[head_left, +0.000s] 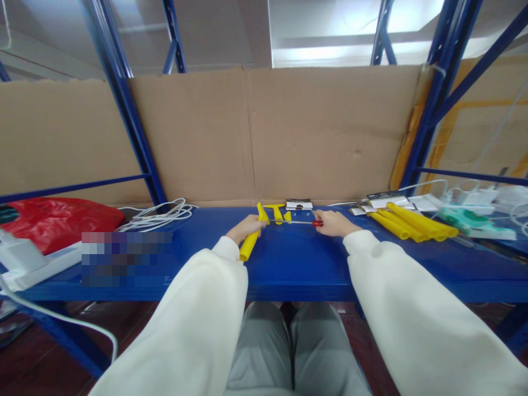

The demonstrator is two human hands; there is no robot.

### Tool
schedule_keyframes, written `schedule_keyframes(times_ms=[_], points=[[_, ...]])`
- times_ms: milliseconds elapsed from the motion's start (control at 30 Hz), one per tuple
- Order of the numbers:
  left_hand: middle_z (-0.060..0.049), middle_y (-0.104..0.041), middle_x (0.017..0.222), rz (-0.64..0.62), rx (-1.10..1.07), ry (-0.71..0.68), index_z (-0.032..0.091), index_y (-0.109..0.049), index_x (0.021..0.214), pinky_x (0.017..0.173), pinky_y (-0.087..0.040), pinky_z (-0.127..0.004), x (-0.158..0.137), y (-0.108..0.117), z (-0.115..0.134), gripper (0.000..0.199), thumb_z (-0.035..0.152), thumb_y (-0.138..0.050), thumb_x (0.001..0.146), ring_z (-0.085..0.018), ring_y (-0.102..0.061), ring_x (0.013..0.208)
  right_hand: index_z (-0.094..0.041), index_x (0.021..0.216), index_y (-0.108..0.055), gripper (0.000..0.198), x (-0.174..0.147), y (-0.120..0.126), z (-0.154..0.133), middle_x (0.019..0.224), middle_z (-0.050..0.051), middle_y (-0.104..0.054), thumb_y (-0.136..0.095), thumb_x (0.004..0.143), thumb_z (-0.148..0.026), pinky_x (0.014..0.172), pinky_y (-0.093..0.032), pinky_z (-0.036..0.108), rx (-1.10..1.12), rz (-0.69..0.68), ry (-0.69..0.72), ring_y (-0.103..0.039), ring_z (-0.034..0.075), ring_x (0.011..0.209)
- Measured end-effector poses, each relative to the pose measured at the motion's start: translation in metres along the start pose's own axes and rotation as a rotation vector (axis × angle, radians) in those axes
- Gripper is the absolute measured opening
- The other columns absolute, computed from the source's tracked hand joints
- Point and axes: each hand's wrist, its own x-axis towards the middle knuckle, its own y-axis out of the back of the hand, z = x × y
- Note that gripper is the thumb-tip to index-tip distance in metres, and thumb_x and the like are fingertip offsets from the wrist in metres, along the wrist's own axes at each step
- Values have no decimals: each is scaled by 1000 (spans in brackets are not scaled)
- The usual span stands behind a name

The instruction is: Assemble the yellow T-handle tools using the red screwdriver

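My left hand (246,227) is closed around a yellow plastic tube (248,247), tilted with its upper end leaning away from me. A short yellow piece sits at that upper end. In my right hand (335,223) is a screwdriver (317,223) with a red handle, held level. Its long metal shaft points left and its tip meets the yellow tube beside my left fingers. Just behind the shaft lie a yellow T-shaped part (278,213) and a smaller yellow piece (287,216). Tiny bits, too small to name, are scattered near a black-and-white box (299,204).
On the blue table (297,267), several yellow tubes (412,223) lie at right beside packets and a green-and-white item (470,220). At left are coiled white cables (165,214), a red plastic bag (66,223) and a power strip (49,269). A cardboard panel (322,137) stands behind.
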Motion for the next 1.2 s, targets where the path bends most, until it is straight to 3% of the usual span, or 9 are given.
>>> schedule_keyframes(times_ms=[200, 400, 500, 700, 900, 1100, 1200], points=[[4, -51, 45, 6, 15, 5, 16, -57, 67, 40, -38, -21, 0, 0, -1, 9, 10, -55, 73, -12, -49, 38, -20, 92, -67, 19, 2, -1, 1, 101, 10, -72, -52, 82, -29, 80, -40, 34, -34, -13, 3, -64, 27, 99], [4, -49, 43, 4, 38, -11, 17, -58, 67, 40, -38, -21, -3, 0, 2, 10, 11, -53, 74, -11, -48, 38, -20, 102, -61, 25, 2, -5, 5, 96, 8, -72, -60, 77, -23, 66, -39, 27, 64, 16, -15, -65, 22, 85], [4, -49, 43, 10, 41, -10, 17, -57, 66, 40, -37, -21, -3, 0, 1, 10, 11, -53, 74, -11, -47, 38, -20, 103, -62, 24, 2, -4, 4, 99, 8, -72, -57, 80, -26, 70, -40, 29, 74, 8, -7, -65, 23, 88], [4, -49, 43, 0, 36, -17, 17, -57, 67, 40, -36, -20, 1, 1, -2, 9, 11, -53, 73, -11, -48, 39, -20, 84, -66, 14, 2, -4, 2, 105, 9, -71, -54, 79, -24, 77, -40, 31, -6, 10, 37, -63, 25, 97], [3, -50, 44, 1, 47, -19, 17, -57, 66, 41, -37, -21, 1, 1, -3, 9, 12, -53, 72, -12, -49, 40, -20, 97, -62, 19, 3, -6, 5, 95, 8, -72, -58, 79, -24, 66, -39, 27, 90, 1, 8, -64, 21, 83], [3, -50, 44, 7, 49, -19, 17, -58, 66, 41, -37, -21, 0, 1, -2, 7, 13, -54, 71, -12, -49, 40, -20, 88, -65, 15, 1, -3, 1, 105, 9, -71, -54, 79, -23, 79, -41, 33, 28, -29, 18, -64, 26, 96], [3, -49, 44, 5, 46, -20, 17, -57, 66, 41, -36, -21, -1, 1, -2, 8, 12, -54, 72, -12, -49, 40, -19, 86, -64, 11, 2, -4, 1, 107, 10, -70, -57, 77, -21, 76, -41, 31, 12, -15, 21, -63, 26, 98]])
